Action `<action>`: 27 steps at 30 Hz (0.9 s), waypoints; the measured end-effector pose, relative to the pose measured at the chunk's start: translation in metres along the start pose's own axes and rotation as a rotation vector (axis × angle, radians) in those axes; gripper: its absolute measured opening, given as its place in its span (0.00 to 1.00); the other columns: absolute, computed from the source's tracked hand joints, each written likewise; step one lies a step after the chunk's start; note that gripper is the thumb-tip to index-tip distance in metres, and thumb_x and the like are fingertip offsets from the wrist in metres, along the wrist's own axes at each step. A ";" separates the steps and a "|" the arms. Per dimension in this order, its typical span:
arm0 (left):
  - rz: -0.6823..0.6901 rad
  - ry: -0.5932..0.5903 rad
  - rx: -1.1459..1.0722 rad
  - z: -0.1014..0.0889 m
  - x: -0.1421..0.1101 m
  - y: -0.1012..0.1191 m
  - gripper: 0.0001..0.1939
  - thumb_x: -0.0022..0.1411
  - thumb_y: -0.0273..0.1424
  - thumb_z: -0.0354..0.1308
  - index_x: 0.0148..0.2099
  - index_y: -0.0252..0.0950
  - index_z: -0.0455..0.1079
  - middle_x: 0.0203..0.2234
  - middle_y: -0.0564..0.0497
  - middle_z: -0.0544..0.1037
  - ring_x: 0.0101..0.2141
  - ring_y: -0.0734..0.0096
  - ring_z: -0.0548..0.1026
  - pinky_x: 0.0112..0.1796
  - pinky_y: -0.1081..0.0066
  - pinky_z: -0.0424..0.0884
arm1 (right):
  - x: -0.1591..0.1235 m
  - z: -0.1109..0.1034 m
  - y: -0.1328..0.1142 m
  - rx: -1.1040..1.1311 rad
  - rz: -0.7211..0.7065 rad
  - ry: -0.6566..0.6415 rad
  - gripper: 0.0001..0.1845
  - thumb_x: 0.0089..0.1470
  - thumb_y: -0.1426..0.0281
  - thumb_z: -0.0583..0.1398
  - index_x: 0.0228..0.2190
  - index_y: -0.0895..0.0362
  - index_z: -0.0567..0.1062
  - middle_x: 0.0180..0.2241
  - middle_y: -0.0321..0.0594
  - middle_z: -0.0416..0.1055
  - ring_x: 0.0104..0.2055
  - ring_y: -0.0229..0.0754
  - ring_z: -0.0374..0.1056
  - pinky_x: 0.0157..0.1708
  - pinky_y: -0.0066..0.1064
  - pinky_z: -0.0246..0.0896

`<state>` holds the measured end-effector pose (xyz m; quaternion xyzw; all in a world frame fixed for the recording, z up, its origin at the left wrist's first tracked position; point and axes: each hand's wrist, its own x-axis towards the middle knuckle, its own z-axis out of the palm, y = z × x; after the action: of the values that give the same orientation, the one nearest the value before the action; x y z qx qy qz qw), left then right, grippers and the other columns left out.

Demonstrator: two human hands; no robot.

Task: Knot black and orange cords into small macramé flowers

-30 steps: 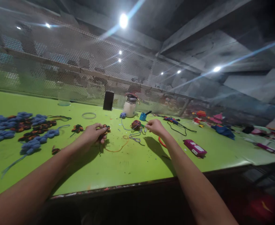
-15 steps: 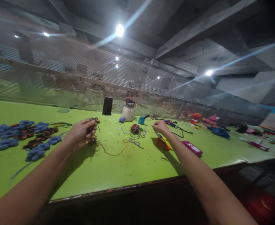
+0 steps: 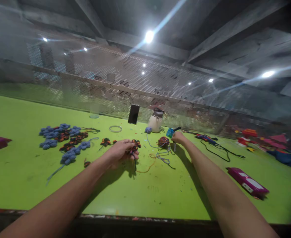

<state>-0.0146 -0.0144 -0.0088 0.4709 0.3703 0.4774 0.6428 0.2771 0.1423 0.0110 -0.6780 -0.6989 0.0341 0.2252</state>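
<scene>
My left hand [image 3: 122, 152] is closed round a black-and-orange crocheted flower piece [image 3: 136, 144] over the green table. A thin orange yarn strand [image 3: 149, 167] trails from it to the right. My right hand [image 3: 179, 137] reaches forward with its fingers closed, beside a small blue pot with a black handle [image 3: 170, 133]. What those fingers hold, if anything, I cannot make out. Left of that hand lies a dark multicoloured yarn ball [image 3: 163, 142], with loose grey-blue yarn [image 3: 164, 158] in front. Another black-and-orange flower [image 3: 105, 142] lies left of my left hand.
Blue crocheted flowers [image 3: 68, 156] and dark orange ones are grouped at left. A phone [image 3: 134, 114], a pale jar [image 3: 155, 121] and a ring [image 3: 115, 128] are farther back. A magenta box [image 3: 248, 182] and a corded blue tool [image 3: 207, 138] are at right.
The view has swung left. My right hand has moved forward, close to the blue pot. The orange and yellow handled thing under my right arm no longer shows. My left hand still grips the flower piece.
</scene>
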 end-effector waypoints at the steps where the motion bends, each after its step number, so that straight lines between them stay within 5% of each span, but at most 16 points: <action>1: 0.003 -0.004 -0.017 0.001 -0.001 0.001 0.06 0.61 0.26 0.49 0.31 0.33 0.61 0.22 0.46 0.74 0.22 0.74 0.74 0.24 0.76 0.67 | -0.004 -0.007 -0.001 0.037 -0.001 -0.001 0.17 0.57 0.66 0.56 0.46 0.60 0.67 0.47 0.45 0.65 0.44 0.44 0.66 0.41 0.40 0.65; 8: 0.082 -0.027 -0.005 0.005 -0.006 0.005 0.05 0.60 0.29 0.52 0.32 0.32 0.63 0.25 0.46 0.74 0.23 0.74 0.73 0.27 0.73 0.68 | -0.081 -0.042 -0.050 0.429 -0.282 -0.034 0.21 0.58 0.66 0.53 0.52 0.59 0.60 0.33 0.40 0.73 0.34 0.38 0.71 0.36 0.32 0.67; 10: 0.088 -0.034 0.035 0.003 -0.007 0.006 0.06 0.59 0.30 0.54 0.32 0.32 0.64 0.23 0.48 0.73 0.20 0.78 0.70 0.24 0.75 0.64 | -0.103 -0.040 -0.069 0.760 -0.528 -0.236 0.18 0.54 0.65 0.57 0.45 0.59 0.66 0.32 0.42 0.74 0.32 0.40 0.71 0.35 0.35 0.67; 12: 0.076 -0.054 0.064 0.000 -0.009 0.007 0.08 0.57 0.32 0.57 0.33 0.32 0.64 0.23 0.50 0.71 0.19 0.81 0.68 0.22 0.76 0.61 | -0.115 -0.033 -0.081 0.868 -0.613 -0.330 0.11 0.51 0.66 0.59 0.36 0.59 0.69 0.31 0.42 0.74 0.31 0.38 0.70 0.34 0.34 0.66; 15: 0.059 -0.127 0.080 -0.002 -0.012 0.009 0.10 0.56 0.34 0.58 0.36 0.32 0.66 0.25 0.51 0.71 0.18 0.83 0.66 0.22 0.77 0.59 | -0.118 -0.022 -0.082 0.685 -0.631 -0.272 0.09 0.52 0.67 0.57 0.33 0.60 0.71 0.28 0.39 0.71 0.28 0.36 0.67 0.29 0.30 0.62; 19: 0.082 -0.212 0.116 0.000 -0.017 0.013 0.11 0.55 0.35 0.58 0.37 0.32 0.68 0.25 0.52 0.69 0.19 0.83 0.64 0.21 0.77 0.57 | -0.120 -0.018 -0.071 0.402 -0.648 -0.192 0.16 0.55 0.64 0.54 0.39 0.59 0.75 0.35 0.43 0.73 0.34 0.39 0.67 0.32 0.31 0.61; 27: 0.063 -0.261 0.132 0.007 -0.025 0.018 0.11 0.55 0.36 0.59 0.38 0.34 0.68 0.25 0.53 0.68 0.19 0.82 0.62 0.19 0.78 0.53 | -0.134 -0.023 -0.078 0.403 -0.785 -0.196 0.14 0.56 0.64 0.55 0.38 0.56 0.77 0.35 0.42 0.76 0.34 0.39 0.69 0.36 0.31 0.63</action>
<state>-0.0191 -0.0382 0.0111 0.5816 0.2991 0.4068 0.6378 0.2100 0.0014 0.0236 -0.2977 -0.9006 0.1454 0.2814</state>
